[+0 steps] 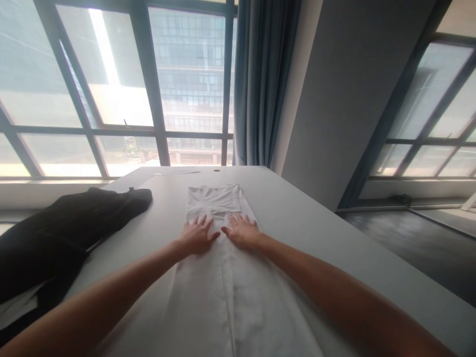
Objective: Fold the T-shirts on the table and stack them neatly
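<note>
Left of both hands, 1 dark garment lies in a soft, matte heap, its rounded end nearest the left hand. Behind it, beyond the hands, rises 1 large window of glass panes in straight dark bars. The left hand rests palm down with its fingers spread, gripping nothing. Under the 2 hands is 1 white cloth, long and fairly smooth on the near side, with a ridged fold running between the forearms; just past the fingertips, a roughly rectangular part is finely wrinkled. Beyond that, 1 small dark disc sits on the smooth white table. The right hand also lies flat on the cloth, fingers fanned; the 2 hands are apart, thumbs near each other. Farther off, rightward, are 1 pleated blue-grey curtain, 1 flat grey pillar, dark floor and a 2nd window.
</note>
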Demonstrator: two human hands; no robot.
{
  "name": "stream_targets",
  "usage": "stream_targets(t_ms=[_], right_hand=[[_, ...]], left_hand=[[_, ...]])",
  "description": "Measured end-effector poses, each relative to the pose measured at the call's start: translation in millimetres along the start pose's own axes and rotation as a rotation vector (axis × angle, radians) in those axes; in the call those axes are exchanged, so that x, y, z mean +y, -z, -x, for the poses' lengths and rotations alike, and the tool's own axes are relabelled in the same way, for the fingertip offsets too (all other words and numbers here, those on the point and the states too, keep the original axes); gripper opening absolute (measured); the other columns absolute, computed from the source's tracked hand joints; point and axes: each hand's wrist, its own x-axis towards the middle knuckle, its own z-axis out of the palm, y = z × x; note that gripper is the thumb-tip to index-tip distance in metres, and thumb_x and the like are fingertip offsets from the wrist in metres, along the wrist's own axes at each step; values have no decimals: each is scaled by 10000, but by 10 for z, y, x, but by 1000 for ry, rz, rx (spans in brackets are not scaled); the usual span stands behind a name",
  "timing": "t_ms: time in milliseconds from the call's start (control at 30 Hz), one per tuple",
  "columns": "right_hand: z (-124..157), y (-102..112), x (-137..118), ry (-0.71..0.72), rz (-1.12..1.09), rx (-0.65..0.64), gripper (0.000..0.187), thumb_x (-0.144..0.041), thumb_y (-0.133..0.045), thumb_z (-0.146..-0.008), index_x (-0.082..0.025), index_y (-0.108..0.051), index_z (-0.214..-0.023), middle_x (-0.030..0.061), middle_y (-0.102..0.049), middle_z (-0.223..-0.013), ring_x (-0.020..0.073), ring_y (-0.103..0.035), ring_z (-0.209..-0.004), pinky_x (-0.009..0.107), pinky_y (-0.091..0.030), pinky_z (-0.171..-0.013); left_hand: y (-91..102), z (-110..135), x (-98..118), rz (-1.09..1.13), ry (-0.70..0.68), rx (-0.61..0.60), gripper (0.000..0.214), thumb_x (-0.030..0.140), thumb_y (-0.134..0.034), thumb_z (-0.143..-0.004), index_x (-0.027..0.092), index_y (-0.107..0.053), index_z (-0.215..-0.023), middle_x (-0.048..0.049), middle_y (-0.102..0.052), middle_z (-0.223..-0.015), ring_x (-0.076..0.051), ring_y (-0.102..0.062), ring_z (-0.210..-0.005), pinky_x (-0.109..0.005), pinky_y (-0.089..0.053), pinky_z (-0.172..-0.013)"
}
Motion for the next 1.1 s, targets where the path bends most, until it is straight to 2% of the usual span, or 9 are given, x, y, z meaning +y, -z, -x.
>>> stream_targets(t_ms=[100,167,500,600,667,767,900,1033,1100], right_hand=[[200,-104,68,24,3,-20,833,-762,-175,-889,-291,-128,-1574,78,-43,-1647,387,27,-1485,639,-12,-1126],[154,-106,93,33,10,-6,820,-749,-154,-898,-284,-146,-1573,77,-37,-1647,379,38,-1486,635,7,-1126],[-979,61,149,62,11,62,773,-703,-217,-915,-266,-244,-1553,84,-116,-1640,366,-41,-1487,622,-29,-1133],[-1131,84,163,64,1,95,748,-686,-241,-920,-264,-293,-1536,87,-160,-1632,366,-93,-1481,614,-55,-1137],[-1105,94,169,81,-8,98,740,-675,-264,-921,-252,-319,-1526,91,-175,-1628,363,-107,-1480,613,-66,-1139],[-882,90,205,145,-14,80,737,-656,-324,-919,-230,-334,-1520,100,-188,-1623,350,-116,-1483,604,-80,-1149],[-359,60,342,191,20,120,620,-546,-294,-977,-221,-373,-1500,108,-262,-1600,297,-192,-1473,561,-119,-1165],[230,35,550,159,98,97,601,-506,-283,-998,-197,-357,-1509,114,-259,-1600,295,-219,-1468,545,-183,-1161],[486,15,659,175,126,94,600,-480,-291,-1004,-170,-350,-1514,126,-255,-1599,287,-234,-1465,497,-212,-1167]], left_hand=[[-107,239,-16,65,-15,-54,753,719,-209,-911,292,-306,-1524,-104,-206,-1622,-385,-145,-1480,-654,-161,-1107],[-113,203,-63,80,3,-71,750,713,-200,-917,289,-296,-1529,-101,-181,-1628,-375,-120,-1486,-664,-130,-1112],[-39,-776,-416,79,107,-93,721,686,-250,-911,302,-312,-1518,-80,-170,-1630,-348,-130,-1490,-654,-131,-1125],[-42,-920,-467,92,124,-91,707,673,-262,-914,310,-307,-1519,-72,-175,-1629,-321,-143,-1492,-629,-127,-1142],[-33,-919,-472,95,127,-92,710,669,-260,-914,298,-315,-1518,-77,-178,-1628,-319,-140,-1493,-625,-129,-1145],[11,-741,-477,110,89,-93,715,659,-266,-914,266,-351,-1505,-82,-228,-1615,-294,-166,-1491,-567,-138,-1169],[93,-238,-511,135,5,-104,692,628,-316,-912,255,-383,-1491,-60,-282,-1600,-243,-201,-1486,-458,-173,-1191],[147,377,-465,124,-45,-144,718,636,-276,-924,231,-341,-1513,-85,-211,-1618,-267,-152,-1496,-513,-143,-1187],[173,675,-389,113,-73,-191,762,664,-242,-925,212,-282,-1537,-103,-140,-1630,-287,-95,-1503,-540,-108,-1182]])
